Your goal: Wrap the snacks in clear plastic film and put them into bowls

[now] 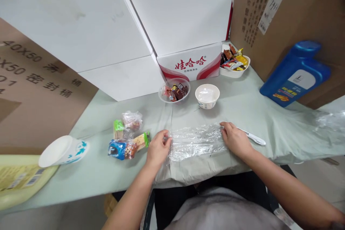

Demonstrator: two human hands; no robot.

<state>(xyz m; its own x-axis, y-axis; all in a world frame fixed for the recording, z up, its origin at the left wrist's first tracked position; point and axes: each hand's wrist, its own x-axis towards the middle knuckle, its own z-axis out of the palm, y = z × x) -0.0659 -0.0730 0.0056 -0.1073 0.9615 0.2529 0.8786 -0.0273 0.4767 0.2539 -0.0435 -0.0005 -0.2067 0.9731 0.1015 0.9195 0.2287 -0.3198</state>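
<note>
A crinkled sheet of clear plastic wrap [198, 142] lies stretched along the front of the table. My left hand [158, 148] pinches its left edge between thumb and fingers. At the opposite end, my right hand [235, 138] is closed on the upper right corner of the wrap. A white-handled knife [254, 137] lies just beyond my right hand, its far part hidden by the fingers. Left of my left hand are several wrapped snacks [125, 147]. Behind the wrap stands a white paper bowl [207, 95], upright.
Behind it are a clear bowl of candies [175, 92] and a white dish of snacks [234, 65]. A blue bottle [295, 75] leans at the right. A tipped paper cup [63, 151] and a yellow bag [21, 179] lie left. Boxes [183, 10] wall the back.
</note>
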